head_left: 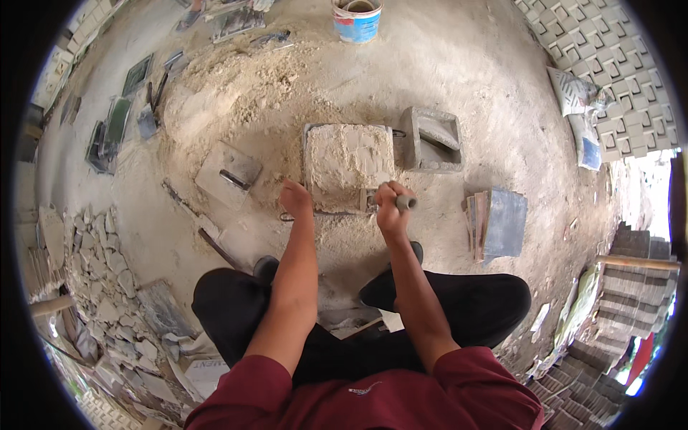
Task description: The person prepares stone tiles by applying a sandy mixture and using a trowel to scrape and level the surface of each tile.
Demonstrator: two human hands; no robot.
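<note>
The right hand (393,204) is curled tight around a tool with a thick round handle (406,203), and the tool's flat end sits at the near right edge of the mix. The hand seems to hold it this way so the tool can press or scrape along the edge. Just left of that grip is the pale, lumpy mix (351,154), packed in a low square frame (341,213). The frame probably keeps the mix from spreading out. The left hand (296,195) is by the frame's near left corner, just past a small metal loop (287,216); I cannot tell if it holds anything. Maybe it is there to steady the frame. A little farther, right of the grip and beyond it, is a grey box (409,147) with a loose grey piece (438,136) lying slanted inside. To the right of the grip, flat dark plates (505,223) lie in a pile. Well to its left, a pale block (218,161) has a dark bar (235,179) on it. Beyond that is a crumbly heap (236,86), maybe kept close for easy reach. Farthest from the grip, straight ahead, stands a blue and white bucket (357,29); something round shows inside, but I cannot tell what.
</note>
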